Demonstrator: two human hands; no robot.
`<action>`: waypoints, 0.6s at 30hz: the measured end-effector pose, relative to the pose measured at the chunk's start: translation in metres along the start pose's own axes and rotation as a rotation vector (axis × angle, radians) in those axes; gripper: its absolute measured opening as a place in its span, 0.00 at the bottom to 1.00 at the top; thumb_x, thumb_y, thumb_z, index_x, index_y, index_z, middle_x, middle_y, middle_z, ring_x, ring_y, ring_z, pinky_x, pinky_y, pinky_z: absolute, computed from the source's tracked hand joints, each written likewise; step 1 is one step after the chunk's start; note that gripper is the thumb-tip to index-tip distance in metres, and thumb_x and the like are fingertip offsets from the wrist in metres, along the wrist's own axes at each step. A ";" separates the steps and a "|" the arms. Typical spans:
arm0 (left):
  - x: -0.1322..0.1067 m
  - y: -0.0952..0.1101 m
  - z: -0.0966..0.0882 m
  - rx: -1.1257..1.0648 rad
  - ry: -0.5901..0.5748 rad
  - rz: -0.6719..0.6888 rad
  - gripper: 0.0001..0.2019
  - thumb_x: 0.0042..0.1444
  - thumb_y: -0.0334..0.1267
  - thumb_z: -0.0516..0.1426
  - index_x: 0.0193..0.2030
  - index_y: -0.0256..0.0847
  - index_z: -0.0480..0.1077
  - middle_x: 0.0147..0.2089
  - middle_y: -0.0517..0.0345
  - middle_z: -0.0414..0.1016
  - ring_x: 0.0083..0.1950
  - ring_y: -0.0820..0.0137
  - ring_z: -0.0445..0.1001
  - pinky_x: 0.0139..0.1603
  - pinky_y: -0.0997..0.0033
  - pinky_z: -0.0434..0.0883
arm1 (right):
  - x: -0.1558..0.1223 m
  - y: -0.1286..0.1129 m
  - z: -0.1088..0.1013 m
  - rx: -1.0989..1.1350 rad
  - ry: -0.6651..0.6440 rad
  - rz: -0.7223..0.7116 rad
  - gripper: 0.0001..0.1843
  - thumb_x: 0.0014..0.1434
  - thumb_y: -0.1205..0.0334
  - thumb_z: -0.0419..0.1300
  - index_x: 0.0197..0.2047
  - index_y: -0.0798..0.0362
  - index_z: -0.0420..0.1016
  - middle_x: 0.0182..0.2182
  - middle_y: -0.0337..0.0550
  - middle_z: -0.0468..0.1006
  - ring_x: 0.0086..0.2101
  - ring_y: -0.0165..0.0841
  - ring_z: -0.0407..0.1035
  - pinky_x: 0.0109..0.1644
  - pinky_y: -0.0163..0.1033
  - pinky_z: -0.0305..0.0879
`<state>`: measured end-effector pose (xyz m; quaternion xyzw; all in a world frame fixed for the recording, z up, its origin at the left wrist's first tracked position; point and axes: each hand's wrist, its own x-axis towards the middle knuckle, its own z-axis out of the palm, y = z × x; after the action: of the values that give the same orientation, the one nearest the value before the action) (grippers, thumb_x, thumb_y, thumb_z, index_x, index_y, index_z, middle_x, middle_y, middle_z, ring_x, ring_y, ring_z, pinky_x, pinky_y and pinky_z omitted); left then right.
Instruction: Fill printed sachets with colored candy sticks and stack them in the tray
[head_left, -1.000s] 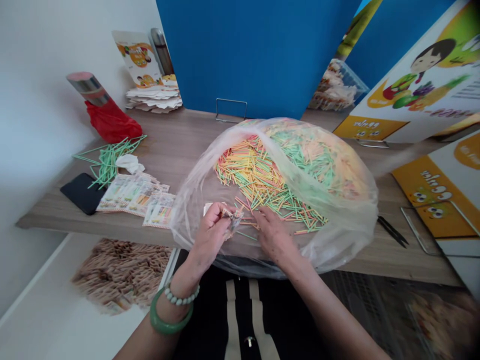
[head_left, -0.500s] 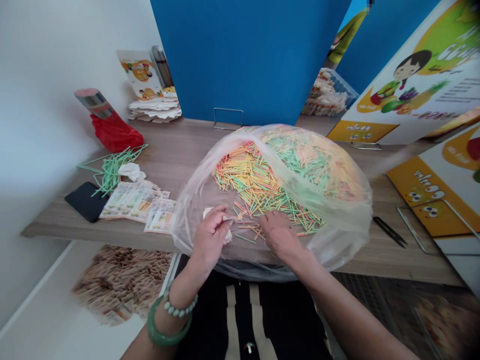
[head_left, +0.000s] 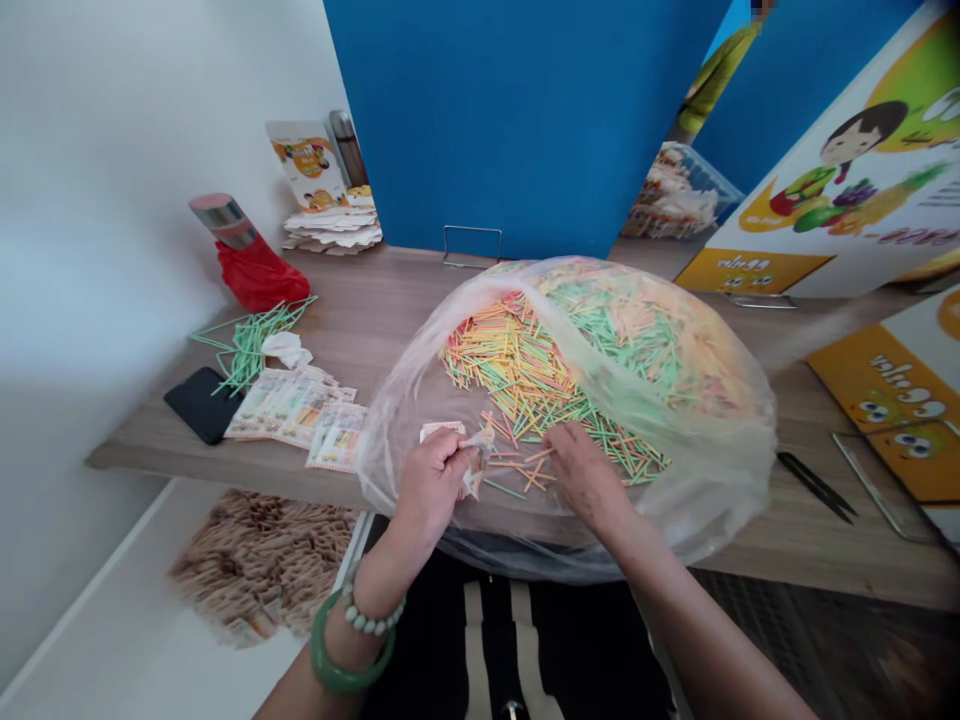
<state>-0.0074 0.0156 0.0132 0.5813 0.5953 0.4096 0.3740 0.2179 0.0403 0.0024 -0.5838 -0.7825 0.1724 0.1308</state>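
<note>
A large clear plastic bag (head_left: 420, 350) lies with its mouth towards me, full of short thin sticks (head_left: 510, 355) in yellow, green, orange and pink. My left hand (head_left: 435, 480), with a green bangle and a beaded bracelet at the wrist, pinches a small printed clear packet (head_left: 474, 470) at the bag's mouth. Part of the packet is hidden behind the fingers. My right hand (head_left: 581, 475) is at the near edge of the stick pile, fingers closed on the end of an orange stick (head_left: 538, 456). Several loose sticks lie between the two hands.
Filled flat packets (head_left: 289, 405) lie on the left beside a black phone (head_left: 201, 404), green sticks (head_left: 259, 345) and a flask in a red bag (head_left: 259, 275). A drawer (head_left: 90, 600) below holds many packets. Black tweezers (head_left: 817, 487) lie right; a blue panel (head_left: 495, 130) stands behind.
The whole view has shifted, so things appear further right. My left hand's packet now shows more plainly and stands more upright. My right fingers now show an orange stick between them.
</note>
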 end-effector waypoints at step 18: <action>-0.005 0.018 0.009 -0.019 -0.059 0.026 0.07 0.59 0.39 0.60 0.35 0.43 0.79 0.30 0.60 0.75 0.33 0.69 0.71 0.34 0.72 0.64 | 0.020 -0.072 -0.021 1.052 0.206 0.062 0.03 0.54 0.65 0.62 0.30 0.50 0.78 0.27 0.35 0.75 0.30 0.30 0.67 0.35 0.35 0.61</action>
<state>0.0082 0.0112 0.0263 0.5973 0.5725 0.4025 0.3916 0.1587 0.0434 0.0520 -0.4759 -0.5560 0.4870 0.4767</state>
